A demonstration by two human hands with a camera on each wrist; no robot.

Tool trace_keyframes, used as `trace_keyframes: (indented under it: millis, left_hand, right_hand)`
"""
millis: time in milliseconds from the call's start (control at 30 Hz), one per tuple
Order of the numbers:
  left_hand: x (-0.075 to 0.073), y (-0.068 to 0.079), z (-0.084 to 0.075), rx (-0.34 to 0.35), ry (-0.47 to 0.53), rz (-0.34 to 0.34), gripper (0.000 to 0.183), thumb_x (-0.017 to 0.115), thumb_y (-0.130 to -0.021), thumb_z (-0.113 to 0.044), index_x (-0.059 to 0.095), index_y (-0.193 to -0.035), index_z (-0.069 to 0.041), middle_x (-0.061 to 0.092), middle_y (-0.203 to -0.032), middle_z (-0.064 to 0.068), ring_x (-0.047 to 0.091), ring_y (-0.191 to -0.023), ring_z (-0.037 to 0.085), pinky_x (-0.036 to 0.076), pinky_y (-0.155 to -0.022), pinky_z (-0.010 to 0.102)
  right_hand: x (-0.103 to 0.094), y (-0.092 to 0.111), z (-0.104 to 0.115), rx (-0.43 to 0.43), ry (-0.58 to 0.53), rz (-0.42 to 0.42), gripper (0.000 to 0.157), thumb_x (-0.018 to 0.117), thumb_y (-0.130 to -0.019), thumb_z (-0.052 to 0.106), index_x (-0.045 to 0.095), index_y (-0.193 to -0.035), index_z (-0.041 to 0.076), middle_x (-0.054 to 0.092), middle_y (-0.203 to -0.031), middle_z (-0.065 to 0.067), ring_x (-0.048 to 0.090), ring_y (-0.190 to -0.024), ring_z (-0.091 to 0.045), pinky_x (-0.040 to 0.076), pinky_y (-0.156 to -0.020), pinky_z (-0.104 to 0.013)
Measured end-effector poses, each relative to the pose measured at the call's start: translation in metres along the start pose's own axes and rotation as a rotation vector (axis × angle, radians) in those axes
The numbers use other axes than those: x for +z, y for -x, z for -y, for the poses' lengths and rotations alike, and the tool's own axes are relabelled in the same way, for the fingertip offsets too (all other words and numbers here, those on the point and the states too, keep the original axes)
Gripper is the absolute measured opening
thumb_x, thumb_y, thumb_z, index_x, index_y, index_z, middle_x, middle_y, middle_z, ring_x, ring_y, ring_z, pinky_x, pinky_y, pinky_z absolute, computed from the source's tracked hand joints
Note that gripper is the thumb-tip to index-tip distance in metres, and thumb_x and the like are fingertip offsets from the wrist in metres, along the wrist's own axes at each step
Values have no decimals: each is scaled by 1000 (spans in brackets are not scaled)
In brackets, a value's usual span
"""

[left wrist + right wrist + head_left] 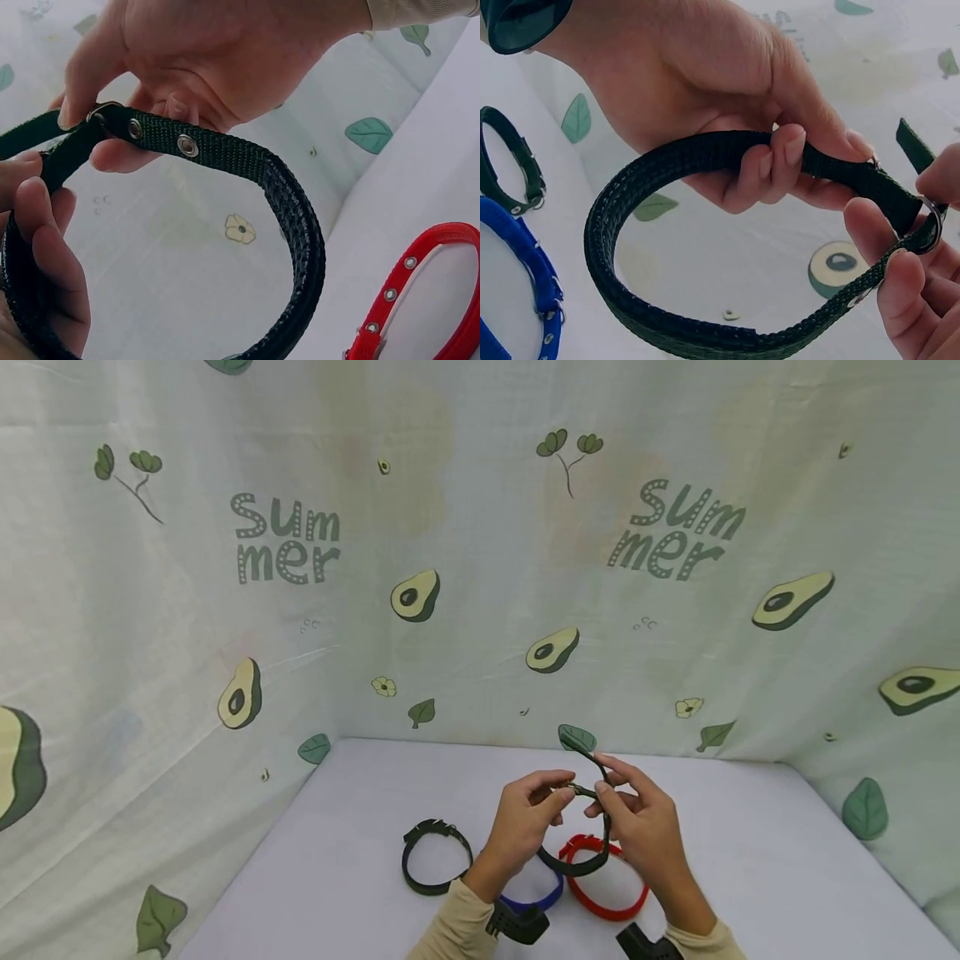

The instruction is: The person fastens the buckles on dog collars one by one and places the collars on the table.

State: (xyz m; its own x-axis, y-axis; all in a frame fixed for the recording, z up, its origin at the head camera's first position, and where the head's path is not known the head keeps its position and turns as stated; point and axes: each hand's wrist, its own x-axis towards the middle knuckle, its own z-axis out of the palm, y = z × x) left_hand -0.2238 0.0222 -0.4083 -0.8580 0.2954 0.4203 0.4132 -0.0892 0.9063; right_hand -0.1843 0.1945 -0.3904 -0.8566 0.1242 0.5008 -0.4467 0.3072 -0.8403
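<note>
Above the table both hands hold a dark green webbing collar (573, 866), bent into a loop with a padded dark inner side. My left hand (528, 814) pinches the strap beside a metal ring (931, 225), where the strap overlaps itself. Metal eyelets (187, 145) line the strap near those fingers. On the other side of the loop, my right hand (643, 827) grips the collar, fingers curled round the band and thumb close to the ring. A free strap end (913, 146) sticks up past the ring. Fingers partly hide the fastening.
On the white table (360, 827) lie a second dark green collar (426, 889) at left, a blue collar (543, 902) partly behind the left wrist, and a red collar (611, 913) beneath the hands. A patterned cloth (480, 693) hangs behind and at the sides.
</note>
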Motion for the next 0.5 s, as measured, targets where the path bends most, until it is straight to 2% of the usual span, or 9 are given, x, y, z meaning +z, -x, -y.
trace_keyframes:
  millis: [167,233,500]
  left_hand:
    - [-1,0,-3,-6,35,3,26,70,-96,-20,71,-120,-9,71,-103,3,62,-78,16,54,-69,22]
    - [0,0,-4,-20,45,1,27,71,-95,-20,71,-120,-9,71,-105,2,63,-81,13,55,-70,23]
    - [-1,2,-6,-55,31,-7,26,74,-93,-19,73,-117,-9,71,-105,2,62,-82,11,51,-68,21]
  right_hand:
    - [-1,-1,0,-31,-5,2,36,61,-100,4,60,-134,14,54,-101,-9,72,-72,-18,52,-50,-30]
    - [-3,-2,0,-45,-12,5,39,60,-99,1,58,-136,14,54,-101,-10,72,-72,-18,52,-50,-30]
    - [-4,-4,1,-61,7,14,55,59,-99,1,47,-148,22,59,-104,-10,73,-72,-18,53,-50,-31]
